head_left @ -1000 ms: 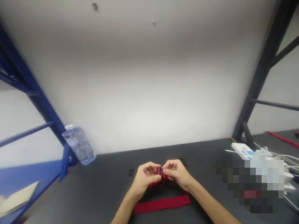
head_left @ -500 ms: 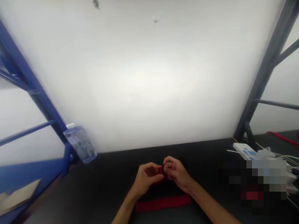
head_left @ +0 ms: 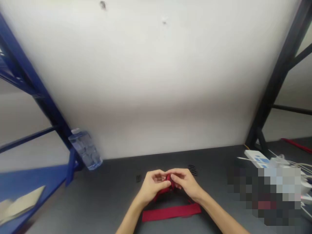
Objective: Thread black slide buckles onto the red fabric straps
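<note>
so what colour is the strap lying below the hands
The webbing strap is plain deep red with no visible pattern; it shows best in the head view.

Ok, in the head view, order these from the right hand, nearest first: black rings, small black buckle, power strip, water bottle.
From the right hand:
1. Black rings, just ahead of it
2. Small black buckle, left of both hands
3. Power strip, far right
4. Water bottle, far left
</note>
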The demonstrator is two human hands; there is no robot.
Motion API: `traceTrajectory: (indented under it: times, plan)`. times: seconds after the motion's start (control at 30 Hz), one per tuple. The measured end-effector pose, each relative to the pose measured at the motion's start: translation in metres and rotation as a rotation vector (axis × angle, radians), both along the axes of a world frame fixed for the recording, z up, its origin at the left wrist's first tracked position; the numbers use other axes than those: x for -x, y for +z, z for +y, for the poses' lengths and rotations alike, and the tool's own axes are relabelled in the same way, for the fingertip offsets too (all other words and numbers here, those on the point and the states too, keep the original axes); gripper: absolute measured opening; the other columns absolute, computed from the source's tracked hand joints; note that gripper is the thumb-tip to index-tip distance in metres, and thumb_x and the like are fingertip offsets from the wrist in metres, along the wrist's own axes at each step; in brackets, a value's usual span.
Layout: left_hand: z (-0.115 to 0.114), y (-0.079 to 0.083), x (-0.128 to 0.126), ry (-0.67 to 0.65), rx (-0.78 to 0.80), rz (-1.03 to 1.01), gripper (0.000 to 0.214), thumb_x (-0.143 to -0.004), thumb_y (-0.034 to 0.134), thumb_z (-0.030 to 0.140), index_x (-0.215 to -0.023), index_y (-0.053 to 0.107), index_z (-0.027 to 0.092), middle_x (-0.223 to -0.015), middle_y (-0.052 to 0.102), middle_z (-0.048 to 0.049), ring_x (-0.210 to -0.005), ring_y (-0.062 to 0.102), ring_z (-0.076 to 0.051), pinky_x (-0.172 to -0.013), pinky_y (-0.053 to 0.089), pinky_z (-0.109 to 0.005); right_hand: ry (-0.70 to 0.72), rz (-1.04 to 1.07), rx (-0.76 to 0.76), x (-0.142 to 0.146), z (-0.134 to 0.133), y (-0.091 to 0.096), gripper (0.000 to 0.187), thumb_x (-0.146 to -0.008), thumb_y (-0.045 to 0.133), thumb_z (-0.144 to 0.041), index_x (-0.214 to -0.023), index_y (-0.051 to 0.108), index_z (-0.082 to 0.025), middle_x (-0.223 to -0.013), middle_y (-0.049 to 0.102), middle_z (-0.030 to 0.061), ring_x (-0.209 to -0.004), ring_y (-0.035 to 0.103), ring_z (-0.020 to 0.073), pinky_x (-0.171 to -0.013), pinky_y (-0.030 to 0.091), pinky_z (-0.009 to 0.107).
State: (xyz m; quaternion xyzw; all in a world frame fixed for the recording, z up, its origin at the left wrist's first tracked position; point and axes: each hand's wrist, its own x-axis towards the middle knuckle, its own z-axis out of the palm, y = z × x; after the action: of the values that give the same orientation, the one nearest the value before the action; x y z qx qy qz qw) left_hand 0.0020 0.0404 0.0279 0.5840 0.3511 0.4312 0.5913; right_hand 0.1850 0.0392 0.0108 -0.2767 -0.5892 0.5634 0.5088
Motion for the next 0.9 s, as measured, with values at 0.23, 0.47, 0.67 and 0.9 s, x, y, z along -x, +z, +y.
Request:
traceTrajectory:
  times: [0.23, 0.47, 0.67, 0.9]
  plan:
    - [-0.0041, 0.0058, -0.003, -0.061, 0.036, 0.005, 0.027, -0.069, 0.081, 0.026, -0.089, 0.072, 0.01, -0.083, 0.071, -0.0078, -0.073, 0.065, -0.017, -0.071, 0.05, -0.029, -0.058, -0.056, -0.064, -0.0029, 0.0036, -0.0002, 0.023, -0.079, 0.072, -0.039, -0.077, 0.069, -0.017, -0.084, 0.053, 0.0004, -0.05, 0.047, 0.0064, -0.043, 0.036, 0.021]
    - [-0.0062, 0.0075, -0.005, -0.094, 0.052, 0.011, 0.029, -0.071, 0.08, 0.029, -0.092, 0.071, 0.012, -0.084, 0.07, -0.0074, -0.072, 0.064, -0.016, -0.069, 0.049, -0.027, 0.047, 0.088, 0.049, 0.0015, 0.0012, -0.0003, 0.035, -0.079, 0.069, -0.051, -0.081, 0.059, -0.018, -0.072, 0.051, -0.003, -0.047, 0.042, 0.0058, -0.041, 0.032, 0.019]
    - [-0.004, 0.0067, -0.0021, -0.087, -0.008, 0.175, 0.03, -0.068, 0.082, 0.028, -0.091, 0.072, 0.011, -0.082, 0.07, -0.0066, -0.073, 0.063, -0.016, -0.073, 0.048, -0.027, -0.043, 0.2, 0.105, -0.0043, 0.0052, 0.0021, 0.03, -0.083, 0.066, -0.047, -0.085, 0.055, -0.019, -0.07, 0.054, -0.0031, -0.049, 0.037, 0.0057, -0.041, 0.026, 0.017]
    - [-0.0034, 0.0072, -0.0026, -0.058, -0.038, 0.138, 0.03, -0.069, 0.08, 0.031, -0.09, 0.069, 0.012, -0.088, 0.071, -0.0075, -0.08, 0.065, -0.019, -0.078, 0.05, -0.03, -0.015, 0.295, 0.174, -0.0062, 0.0048, 0.0073, 0.035, -0.08, 0.068, -0.051, -0.087, 0.052, -0.02, -0.072, 0.061, -0.0011, -0.047, 0.048, 0.0082, -0.042, 0.038, 0.02]
